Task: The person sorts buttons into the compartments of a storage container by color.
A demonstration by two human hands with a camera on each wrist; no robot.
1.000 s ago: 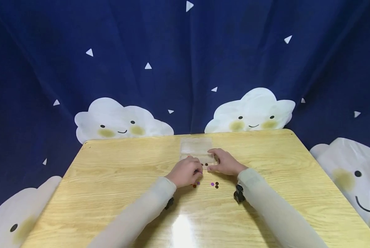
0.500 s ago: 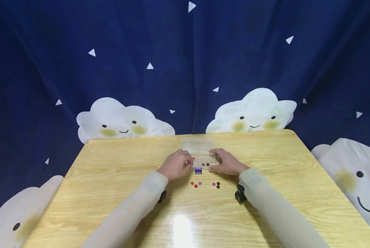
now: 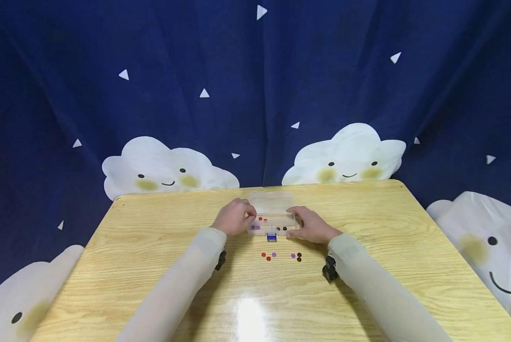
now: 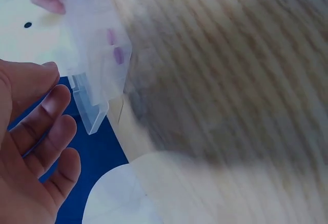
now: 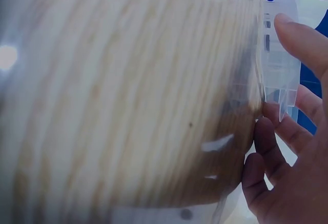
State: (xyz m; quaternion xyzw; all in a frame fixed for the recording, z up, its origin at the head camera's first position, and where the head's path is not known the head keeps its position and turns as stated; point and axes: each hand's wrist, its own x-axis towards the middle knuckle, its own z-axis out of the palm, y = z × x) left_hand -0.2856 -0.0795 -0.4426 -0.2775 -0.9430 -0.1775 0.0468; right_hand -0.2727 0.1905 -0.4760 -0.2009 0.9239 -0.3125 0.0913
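Observation:
A clear plastic box (image 3: 276, 221) with its lid raised (image 3: 271, 202) stands near the table's back edge. My right hand (image 3: 311, 226) grips its right end, thumb at the front and fingers behind. My left hand (image 3: 235, 216) is at the left end, fingers loosely bent and fingertips beside the lid; its index finger is hidden behind the thumb in the left wrist view. Purple buttons (image 3: 255, 227) lie in the front left compartment, black ones (image 3: 284, 228) in the front right, and red ones (image 3: 260, 219) further back. A blue latch (image 3: 271, 236) hangs at the front.
On the wooden table (image 3: 152, 261) before the box lie two red buttons (image 3: 263, 255), a purple one (image 3: 274, 254), another purple one (image 3: 293, 255) and two black ones (image 3: 299, 255). A dark blue curtain (image 3: 174, 71) with clouds hangs behind.
My left hand has moved left and away, from in front of the box to its left end, uncovering the latch and the purple buttons inside. My right hand stays on the box.

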